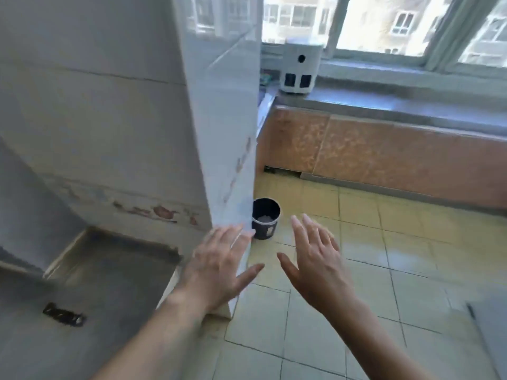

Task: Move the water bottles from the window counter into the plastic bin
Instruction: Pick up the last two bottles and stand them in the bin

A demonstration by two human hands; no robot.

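Both my hands reach forward over the floor with straight, spread fingers, holding nothing. My left hand (219, 266) is in front of the white tiled wall corner. My right hand (315, 259) is a little to its right, above the yellow floor tiles. The grey window counter (397, 105) runs along the far right under the window. No water bottle shows on the part of the counter in view. No plastic bin is in view either.
A white appliance (300, 68) stands on the counter's left end. A small dark bucket (265, 222) sits on the floor by the tiled wall corner (227, 149). Orange cabinet fronts (384, 154) lie below the counter. A grey ledge (104, 283) is at lower left.
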